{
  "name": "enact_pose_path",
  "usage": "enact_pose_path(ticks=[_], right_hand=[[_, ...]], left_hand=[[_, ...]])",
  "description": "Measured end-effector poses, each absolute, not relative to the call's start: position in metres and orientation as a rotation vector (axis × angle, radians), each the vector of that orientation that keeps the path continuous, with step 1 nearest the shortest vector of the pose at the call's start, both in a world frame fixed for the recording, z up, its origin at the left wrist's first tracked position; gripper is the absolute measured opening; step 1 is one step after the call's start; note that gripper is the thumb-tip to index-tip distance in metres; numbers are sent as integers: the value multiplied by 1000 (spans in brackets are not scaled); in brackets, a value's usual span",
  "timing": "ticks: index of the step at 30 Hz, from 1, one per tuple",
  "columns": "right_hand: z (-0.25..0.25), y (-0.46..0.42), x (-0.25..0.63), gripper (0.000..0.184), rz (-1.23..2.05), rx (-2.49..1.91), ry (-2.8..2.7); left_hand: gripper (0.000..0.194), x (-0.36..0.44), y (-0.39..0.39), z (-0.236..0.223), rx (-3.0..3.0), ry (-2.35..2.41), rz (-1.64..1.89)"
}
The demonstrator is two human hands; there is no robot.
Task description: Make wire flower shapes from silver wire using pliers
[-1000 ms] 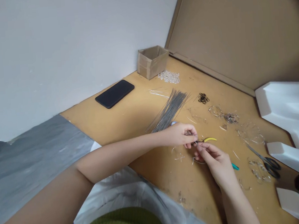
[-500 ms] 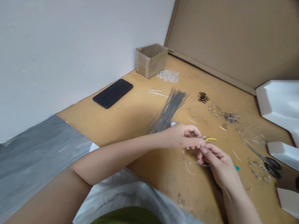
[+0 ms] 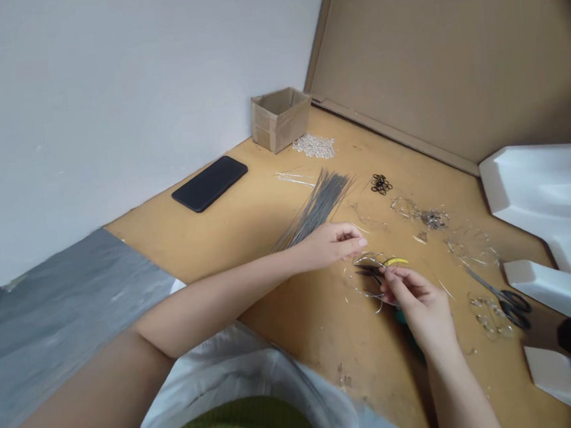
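Note:
My right hand (image 3: 421,305) pinches a thin silvery wire (image 3: 372,258) between thumb and fingers; the wire bends in a loop to the left of the fingertips. Just left of those fingers show the dark jaws of pliers (image 3: 368,270). Whether that hand grips the pliers or only hovers over them, I cannot tell. A yellow curved piece (image 3: 396,261) shows beyond the fingers. My left hand (image 3: 335,244) is a little up and left, apart from the right, its fingers curled and thumb against them; anything inside is too small to see. A bundle of straight grey wires (image 3: 322,204) lies behind it.
A black phone (image 3: 210,184), an open cardboard box (image 3: 281,121) and a pile of clear small pieces (image 3: 313,146) lie along the wall. Black rings (image 3: 381,184), looped wires (image 3: 434,218) and scissors (image 3: 513,307) are to the right, beside white foam blocks (image 3: 539,198).
My left hand has drawn away from my right, up and to the left. The wire loop and dark plier jaws now show between them. The view has shifted slightly.

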State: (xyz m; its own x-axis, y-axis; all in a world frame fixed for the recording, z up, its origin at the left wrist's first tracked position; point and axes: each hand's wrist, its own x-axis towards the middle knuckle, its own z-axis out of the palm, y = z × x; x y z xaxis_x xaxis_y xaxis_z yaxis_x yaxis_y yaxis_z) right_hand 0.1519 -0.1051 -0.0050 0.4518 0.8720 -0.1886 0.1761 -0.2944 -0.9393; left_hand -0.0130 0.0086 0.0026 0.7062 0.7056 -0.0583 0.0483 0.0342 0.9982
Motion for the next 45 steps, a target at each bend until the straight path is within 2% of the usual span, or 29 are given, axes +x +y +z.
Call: enact_pose_path(ticks=[17, 26, 45], right_hand=[[-7, -105, 151, 35, 866, -1746, -887], [-9, -105, 152, 34, 924, -1715, -903], [-8, -107, 156, 29, 896, -1574, -1038]], left_hand=[[4, -10, 8, -6, 1523, 609, 584], [10, -9, 8, -22, 1643, 578, 643], [8, -6, 9, -20, 1494, 552, 637]])
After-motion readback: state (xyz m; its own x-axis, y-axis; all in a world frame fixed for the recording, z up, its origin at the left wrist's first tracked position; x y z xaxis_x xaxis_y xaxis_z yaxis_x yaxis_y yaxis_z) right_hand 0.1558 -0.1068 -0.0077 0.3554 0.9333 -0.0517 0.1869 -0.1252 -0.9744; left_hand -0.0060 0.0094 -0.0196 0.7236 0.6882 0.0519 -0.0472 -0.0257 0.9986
